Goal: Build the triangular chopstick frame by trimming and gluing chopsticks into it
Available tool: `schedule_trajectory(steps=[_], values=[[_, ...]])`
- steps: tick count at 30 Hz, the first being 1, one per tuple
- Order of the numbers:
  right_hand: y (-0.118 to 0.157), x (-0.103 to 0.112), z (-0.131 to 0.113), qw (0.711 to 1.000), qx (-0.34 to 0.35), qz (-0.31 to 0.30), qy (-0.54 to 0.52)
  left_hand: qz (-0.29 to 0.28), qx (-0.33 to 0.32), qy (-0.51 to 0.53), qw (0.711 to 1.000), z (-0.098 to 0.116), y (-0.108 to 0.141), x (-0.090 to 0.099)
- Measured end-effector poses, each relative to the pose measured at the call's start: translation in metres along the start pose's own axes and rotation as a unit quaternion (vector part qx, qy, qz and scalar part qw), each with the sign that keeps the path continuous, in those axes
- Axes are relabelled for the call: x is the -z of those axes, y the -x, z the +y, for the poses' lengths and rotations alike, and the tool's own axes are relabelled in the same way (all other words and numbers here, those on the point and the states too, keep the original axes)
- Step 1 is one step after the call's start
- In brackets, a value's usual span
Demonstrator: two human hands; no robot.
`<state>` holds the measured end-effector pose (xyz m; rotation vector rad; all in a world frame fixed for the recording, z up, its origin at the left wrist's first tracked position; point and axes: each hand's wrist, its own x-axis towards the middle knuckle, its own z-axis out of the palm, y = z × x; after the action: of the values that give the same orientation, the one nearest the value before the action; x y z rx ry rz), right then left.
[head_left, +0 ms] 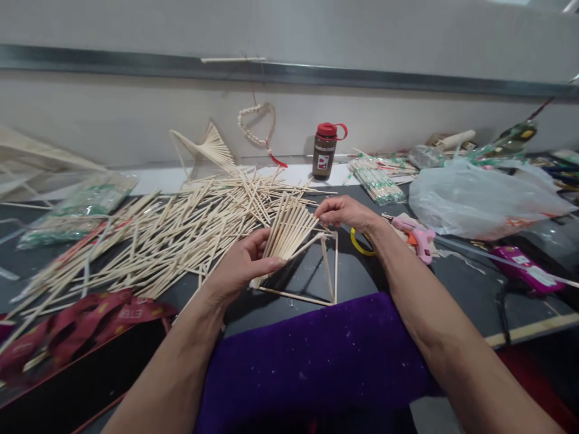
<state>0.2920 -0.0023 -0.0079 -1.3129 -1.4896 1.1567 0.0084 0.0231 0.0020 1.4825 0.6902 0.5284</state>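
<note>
A small structure of pale wooden sticks (pixel 292 232), fanned side by side over an open frame, stands on the dark table in front of me. My left hand (pixel 239 262) grips its left side, the thumb across the lower ends of the row and the fingers behind. At the upper right end of the row, my right hand (pixel 344 211) has thumb and fingers pinched together by the stick tips. Whether a separate stick is between those fingertips I cannot make out. The frame's lower bar (pixel 296 296) rests near the purple cloth (pixel 312 361).
Loose sticks (pixel 181 235) lie heaped behind and left. A red-capped bottle (pixel 324 154) stands at the back. To the right are yellow tape (pixel 362 242), a pink glue gun (pixel 418 238), a plastic bag (pixel 484 199) and a purple device (pixel 525 268). A red lanyard (pixel 90 322) lies front left.
</note>
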Motion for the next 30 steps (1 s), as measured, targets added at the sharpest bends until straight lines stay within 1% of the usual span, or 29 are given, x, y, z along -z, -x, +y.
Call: schedule_trajectory(steps=[6, 10, 15, 19, 27, 30], values=[[0.001, -0.001, 0.002, 1.0, -0.013, 0.007, -0.004, -0.01, -0.016, 0.049, 0.999, -0.004, 0.0, 0.004], [0.001, -0.001, 0.001, 1.0, -0.016, 0.011, 0.001, -0.018, -0.021, 0.058, 0.998, -0.003, 0.0, 0.003], [-0.001, 0.0, 0.003, 1.0, -0.008, 0.007, 0.002, -0.025, -0.011, 0.041, 0.999, -0.001, 0.001, 0.001], [-0.003, 0.0, 0.004, 1.0, -0.003, 0.007, 0.002, -0.019, -0.005, 0.023, 1.0, -0.002, 0.0, 0.003], [-0.001, -0.002, -0.005, 1.0, -0.005, 0.007, -0.001, 0.0, 0.02, 0.001, 1.0, 0.0, -0.003, 0.003], [0.0, -0.002, -0.006, 1.0, 0.001, 0.004, 0.006, -0.003, 0.019, -0.003, 1.0, 0.001, -0.004, 0.003]])
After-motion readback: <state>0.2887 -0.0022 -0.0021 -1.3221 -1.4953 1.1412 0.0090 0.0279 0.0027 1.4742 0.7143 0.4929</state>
